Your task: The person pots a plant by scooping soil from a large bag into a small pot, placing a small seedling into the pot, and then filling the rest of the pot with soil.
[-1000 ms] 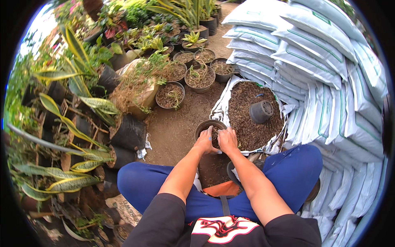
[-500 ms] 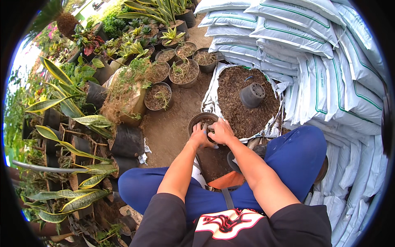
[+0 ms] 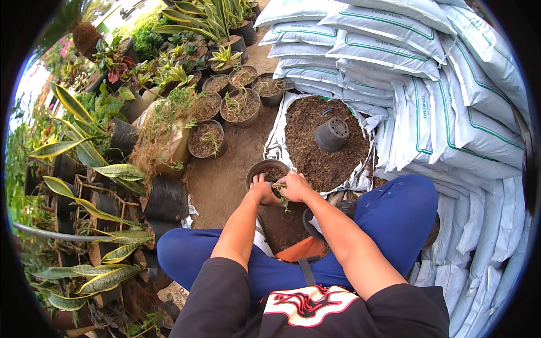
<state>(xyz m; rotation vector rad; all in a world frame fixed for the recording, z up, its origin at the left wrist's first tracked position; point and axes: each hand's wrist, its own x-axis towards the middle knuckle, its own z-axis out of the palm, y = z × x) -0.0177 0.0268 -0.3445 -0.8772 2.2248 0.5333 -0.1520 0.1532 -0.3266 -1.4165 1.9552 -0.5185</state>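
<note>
A dark round plastic pot (image 3: 257, 169) with soil in it stands before me. My left hand (image 3: 263, 190) lies over its near left side, fingers stretched and resting on the soil. At the pot's near right side, my right hand (image 3: 296, 187) has its fingers closed on a small green plant (image 3: 283, 198), whose leafy stems hang below the fingers over the rim. Its roots and lower stem are hidden. Beyond the right hand, a white sack (image 3: 274, 141) with its top folded down is full of brown soil (image 3: 307, 127). A black pot (image 3: 332, 134) rests upside down on that soil.
Several pots of soil with thin seedlings (image 3: 206, 138) stand to the far left. Potted snake plants (image 3: 121, 172) line the left side. White bags (image 3: 422, 121) are stacked high on the right. An orange piece (image 3: 301, 249) lies between my legs, near a black sandal (image 3: 313, 225).
Both hands have pulled slightly back toward the pot's near rim. The small plant now shows at the right fingers; earlier the hands covered it. The whole view has shifted a little.
</note>
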